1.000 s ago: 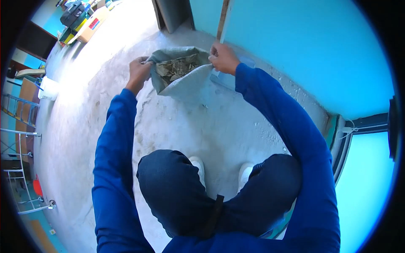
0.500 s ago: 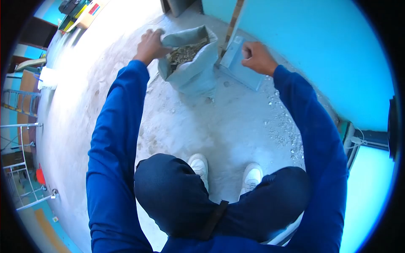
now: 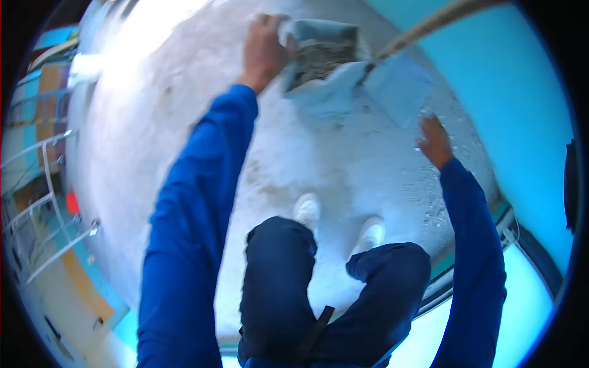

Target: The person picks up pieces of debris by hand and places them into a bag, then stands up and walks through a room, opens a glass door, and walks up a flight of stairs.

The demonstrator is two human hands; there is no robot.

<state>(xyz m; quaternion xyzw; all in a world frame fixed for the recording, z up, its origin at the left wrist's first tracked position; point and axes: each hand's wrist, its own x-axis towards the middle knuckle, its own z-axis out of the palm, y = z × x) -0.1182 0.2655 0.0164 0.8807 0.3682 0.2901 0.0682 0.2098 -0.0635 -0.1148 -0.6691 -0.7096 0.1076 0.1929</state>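
Note:
A grey sack filled with broken rubble stands on the dusty concrete floor ahead of me. My left hand is closed on the sack's left rim, with the arm stretched out. To the right of the sack lies a pale blue dustpan, and its wooden handle rises toward the turquoise wall. My right hand hangs just below the pan's near corner. The picture is blurred, so I cannot tell its grip or whether it touches the pan.
The turquoise wall runs along the right, with a window frame at its lower end. Fine grit is scattered near the wall. A metal ladder and scaffold stand at the far left. My white shoes are below me.
My right hand let go of the sack rim, went to the dustpan, then dropped back toward me. The left hand stayed on the sack. My view rose and tilted.

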